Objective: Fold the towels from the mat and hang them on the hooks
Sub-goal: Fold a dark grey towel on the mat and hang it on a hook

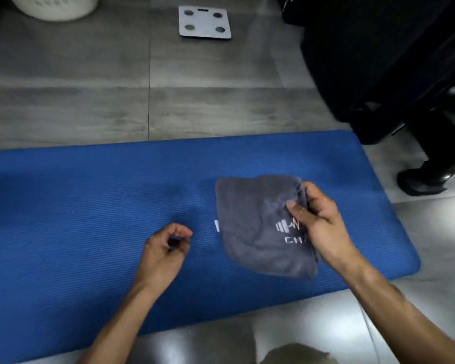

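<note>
Right hand (318, 222) grip pinching folded grey towel (258, 227) over blue mat (90, 206), left hand (166, 248) loosely curled, empty

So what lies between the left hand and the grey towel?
Only bare blue mat, with a small white mark at the towel's edge; the left hand grips nothing, per the head view.
</note>
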`<state>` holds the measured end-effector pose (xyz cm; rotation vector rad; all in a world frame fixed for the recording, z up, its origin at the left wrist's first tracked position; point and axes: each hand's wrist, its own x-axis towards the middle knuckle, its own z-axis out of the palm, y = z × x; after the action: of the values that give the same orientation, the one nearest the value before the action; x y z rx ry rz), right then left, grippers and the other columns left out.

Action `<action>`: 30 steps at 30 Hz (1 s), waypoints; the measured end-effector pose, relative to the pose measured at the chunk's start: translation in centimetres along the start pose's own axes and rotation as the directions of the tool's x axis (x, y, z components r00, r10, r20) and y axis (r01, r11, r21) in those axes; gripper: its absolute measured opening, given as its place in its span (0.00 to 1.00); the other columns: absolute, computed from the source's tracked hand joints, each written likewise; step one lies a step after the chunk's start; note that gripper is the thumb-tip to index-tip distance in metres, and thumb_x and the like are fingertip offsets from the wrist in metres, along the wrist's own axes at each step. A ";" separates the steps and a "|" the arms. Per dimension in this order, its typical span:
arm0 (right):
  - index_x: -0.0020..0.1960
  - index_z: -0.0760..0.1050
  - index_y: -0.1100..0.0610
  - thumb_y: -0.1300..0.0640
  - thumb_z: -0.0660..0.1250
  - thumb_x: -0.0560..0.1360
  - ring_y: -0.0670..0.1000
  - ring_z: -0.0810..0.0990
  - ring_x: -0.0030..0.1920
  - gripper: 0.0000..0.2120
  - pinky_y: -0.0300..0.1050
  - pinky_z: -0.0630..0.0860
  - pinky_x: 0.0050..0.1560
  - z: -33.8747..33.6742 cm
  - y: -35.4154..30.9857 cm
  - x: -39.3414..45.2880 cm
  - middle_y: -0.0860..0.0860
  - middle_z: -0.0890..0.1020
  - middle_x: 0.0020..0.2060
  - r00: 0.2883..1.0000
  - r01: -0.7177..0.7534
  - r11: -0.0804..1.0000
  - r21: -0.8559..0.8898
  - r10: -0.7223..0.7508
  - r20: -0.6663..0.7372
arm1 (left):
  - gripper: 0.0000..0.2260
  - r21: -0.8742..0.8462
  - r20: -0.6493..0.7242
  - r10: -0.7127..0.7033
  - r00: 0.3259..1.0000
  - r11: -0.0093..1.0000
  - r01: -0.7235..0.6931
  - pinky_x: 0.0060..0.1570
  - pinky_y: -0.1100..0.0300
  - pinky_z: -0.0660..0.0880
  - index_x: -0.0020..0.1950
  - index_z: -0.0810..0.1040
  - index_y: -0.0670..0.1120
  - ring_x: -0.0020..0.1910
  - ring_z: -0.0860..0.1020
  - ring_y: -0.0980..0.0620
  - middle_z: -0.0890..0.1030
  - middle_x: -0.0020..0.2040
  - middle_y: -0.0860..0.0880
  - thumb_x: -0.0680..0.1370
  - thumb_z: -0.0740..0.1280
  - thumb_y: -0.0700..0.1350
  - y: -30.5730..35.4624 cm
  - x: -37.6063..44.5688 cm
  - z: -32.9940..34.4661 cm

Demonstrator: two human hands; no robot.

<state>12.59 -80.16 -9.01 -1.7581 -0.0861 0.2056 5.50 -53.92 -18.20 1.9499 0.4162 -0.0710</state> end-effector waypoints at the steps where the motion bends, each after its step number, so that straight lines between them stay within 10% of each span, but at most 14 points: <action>1: 0.54 0.73 0.53 0.67 0.64 0.77 0.49 0.81 0.45 0.11 0.44 0.78 0.49 -0.2 -2.9 0.3 0.50 0.83 0.43 1.000 -0.016 0.999 0.041 0.016 -0.007 | 0.13 -0.002 0.004 -0.005 1.000 1.000 0.005 0.44 0.71 0.73 0.40 0.79 0.50 0.41 0.79 0.60 0.82 0.41 0.59 0.73 0.68 0.31 2.5 -0.2 -1.6; 5: 0.55 0.66 0.43 0.69 0.64 0.76 0.62 0.78 0.45 0.22 0.55 0.77 0.46 -0.5 -16.7 -0.1 0.58 0.79 0.45 0.995 0.053 0.998 -0.038 -0.057 -0.088 | 0.13 0.026 0.000 0.004 1.000 1.000 -0.004 0.39 0.73 0.72 0.40 0.79 0.51 0.40 0.78 0.60 0.81 0.41 0.60 0.73 0.68 0.32 14.4 -3.7 -9.5; 9: 0.45 0.74 0.55 0.78 0.61 0.72 0.47 0.76 0.40 0.18 0.34 0.70 0.43 -0.8 -31.2 -0.9 0.48 0.78 0.41 0.972 0.181 0.960 -0.213 -0.208 -0.112 | 0.17 0.067 0.010 0.052 0.999 0.996 -0.053 0.35 0.73 0.69 0.38 0.80 0.51 0.37 0.78 0.62 0.81 0.40 0.60 0.72 0.68 0.28 25.7 -8.2 -16.9; 18: 0.52 0.75 0.49 0.76 0.57 0.73 0.40 0.78 0.49 0.23 0.29 0.70 0.50 -2.9 -60.8 -5.4 0.40 0.80 0.47 0.976 0.058 0.998 -0.039 -0.065 -0.206 | 0.23 0.023 0.046 0.102 0.994 0.994 -0.103 0.41 0.70 0.74 0.41 0.80 0.60 0.41 0.80 0.59 0.83 0.40 0.60 0.73 0.68 0.29 51.8 -13.9 -30.1; 30: 0.47 0.74 0.51 0.57 0.70 0.77 0.53 0.78 0.40 0.05 0.50 0.74 0.43 -2.6 -77.2 -11.6 0.52 0.79 0.37 0.952 0.160 0.980 -0.118 -0.185 -0.243 | 0.18 -0.063 0.118 0.235 0.965 0.971 -0.229 0.41 0.68 0.73 0.39 0.81 0.56 0.41 0.79 0.53 0.83 0.40 0.54 0.75 0.67 0.32 68.1 -19.4 -40.8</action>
<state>6.03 -69.47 68.08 -1.8478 -0.0651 -0.1544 3.35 -45.92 63.10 1.9208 0.1043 -0.0310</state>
